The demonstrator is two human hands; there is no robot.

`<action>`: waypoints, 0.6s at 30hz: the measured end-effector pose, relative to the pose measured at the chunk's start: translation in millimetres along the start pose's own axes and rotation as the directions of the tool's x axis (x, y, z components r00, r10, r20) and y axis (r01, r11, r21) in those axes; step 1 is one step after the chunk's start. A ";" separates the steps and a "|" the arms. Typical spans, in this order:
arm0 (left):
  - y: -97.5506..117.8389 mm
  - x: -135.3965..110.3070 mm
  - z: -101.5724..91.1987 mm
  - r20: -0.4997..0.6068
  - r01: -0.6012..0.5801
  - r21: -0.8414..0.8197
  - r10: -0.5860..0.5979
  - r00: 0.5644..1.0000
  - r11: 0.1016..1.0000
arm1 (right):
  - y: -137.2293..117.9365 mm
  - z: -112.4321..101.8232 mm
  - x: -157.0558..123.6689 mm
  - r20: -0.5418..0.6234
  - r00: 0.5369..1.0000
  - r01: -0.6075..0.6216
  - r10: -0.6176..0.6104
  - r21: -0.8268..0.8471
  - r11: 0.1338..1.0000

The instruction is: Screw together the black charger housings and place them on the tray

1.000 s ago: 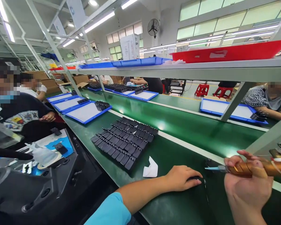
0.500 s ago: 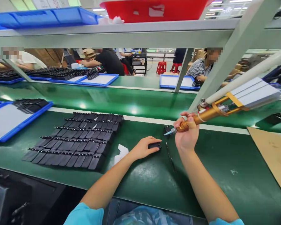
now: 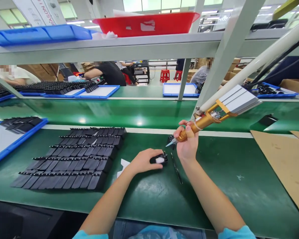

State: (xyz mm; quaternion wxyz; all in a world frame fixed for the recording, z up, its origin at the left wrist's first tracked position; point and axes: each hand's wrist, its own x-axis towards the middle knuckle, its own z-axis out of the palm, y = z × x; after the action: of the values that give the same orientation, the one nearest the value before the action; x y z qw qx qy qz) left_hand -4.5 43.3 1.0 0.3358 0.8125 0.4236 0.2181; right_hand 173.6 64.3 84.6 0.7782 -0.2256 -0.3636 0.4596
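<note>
My left hand (image 3: 145, 160) lies low over the green bench, thumb and fingers closed round a small black plastic housing (image 3: 153, 160) with a white patch inside. In my right hand (image 3: 188, 147) is a gold-coloured dispensing gun (image 3: 201, 124) with a pale blue tapered nozzle (image 3: 170, 142). The nozzle points down and left, above and apart from the housing. Behind its tip sits a small dark part (image 3: 170, 137), partly covered. Between my hands, a thin dark pen-like tool (image 3: 176, 168) lies on the bench. Rows of black housings (image 3: 74, 162) stand to the left.
A white scrap (image 3: 123, 165) lies beside my left forearm. At far left is a blue-rimmed tray (image 3: 17, 142) with black housings. Brown cardboard (image 3: 281, 166) covers the right side. A slanted pale post (image 3: 224, 59) and overhead shelf (image 3: 109, 49) stand ahead; co-workers sit beyond.
The head view has tilted up and shifted right. The white patch on the housing in my left hand now shows, where only black showed before. My right hand still holds the dispensing gun.
</note>
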 end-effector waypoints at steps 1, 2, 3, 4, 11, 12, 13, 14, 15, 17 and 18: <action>3.0 -1.6 2.4 0.002 0.012 0.110 -0.012 1.000 0.994 | 0.3 0.1 -0.7 0.005 1.000 0.000 0.000 0.007 1.000; 5.4 -2.5 5.7 -0.002 0.041 0.198 -0.042 0.999 0.979 | 0.4 0.3 -1.5 0.008 1.000 0.001 -0.001 0.015 1.000; 7.3 -2.6 9.7 -0.017 0.080 0.259 -0.079 0.997 0.963 | 0.2 0.6 -2.5 0.011 1.000 0.004 -0.004 0.024 1.000; 8.7 -2.1 13.7 -0.042 0.120 0.292 -0.113 0.993 0.949 | -0.1 1.1 -3.5 0.011 1.000 0.007 -0.007 0.035 0.999; 15.0 0.5 17.5 -0.317 0.253 0.085 -0.214 0.924 0.964 | -3.2 6.0 -9.2 0.058 0.997 -0.054 0.050 0.079 0.995; 16.3 -0.2 15.7 -0.352 0.237 0.063 -0.200 0.914 0.970 | -3.2 6.5 -9.8 0.069 0.996 -0.058 0.053 0.073 0.996; 17.6 -0.9 14.0 -0.385 0.214 0.046 -0.180 0.905 0.976 | -3.1 6.8 -10.4 0.076 0.996 -0.057 0.052 0.067 0.996; 18.8 -1.6 12.7 -0.414 0.190 0.036 -0.158 0.896 0.981 | -3.0 7.0 -11.0 0.080 0.996 -0.055 0.050 0.059 0.997; 19.9 -2.2 11.7 -0.440 0.167 0.032 -0.136 0.888 0.985 | -3.0 7.0 -11.5 0.082 0.995 -0.053 0.049 0.053 0.997; 21.5 -3.2 10.9 -0.477 0.141 0.031 -0.109 0.872 0.990 | -3.0 6.7 -12.3 0.080 0.996 -0.049 0.045 0.049 0.998; 22.1 -3.5 10.8 -0.487 0.135 0.029 -0.104 0.867 0.990 | -3.0 6.4 -12.5 0.078 0.996 -0.048 0.044 0.052 0.998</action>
State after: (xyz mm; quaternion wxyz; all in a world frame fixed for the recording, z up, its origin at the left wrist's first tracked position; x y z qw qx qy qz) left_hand 12.5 27.3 9.5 0.2067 0.7143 0.5502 0.3798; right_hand 166.4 52.0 86.2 0.7588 -0.1952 -0.3755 0.4952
